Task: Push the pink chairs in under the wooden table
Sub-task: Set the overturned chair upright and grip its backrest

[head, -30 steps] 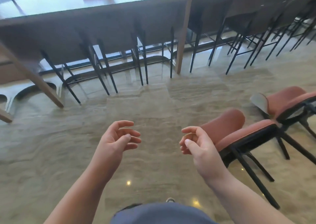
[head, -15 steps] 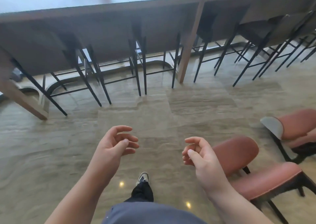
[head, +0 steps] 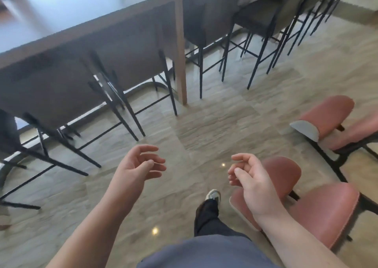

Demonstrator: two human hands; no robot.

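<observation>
Chairs: near pink chair (head: 325,212) by right forearm, second (head: 327,118) beyond, both well apart from desk (head: 86,20) | left hand (head: 137,165), right hand (head: 249,177): grip loose, holding nothing | advice: take backrest two-handed, push straight, avoid dark stools (head: 126,63).

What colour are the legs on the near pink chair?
Black, as the head view shows: thin dark legs under the pink chair.
</observation>
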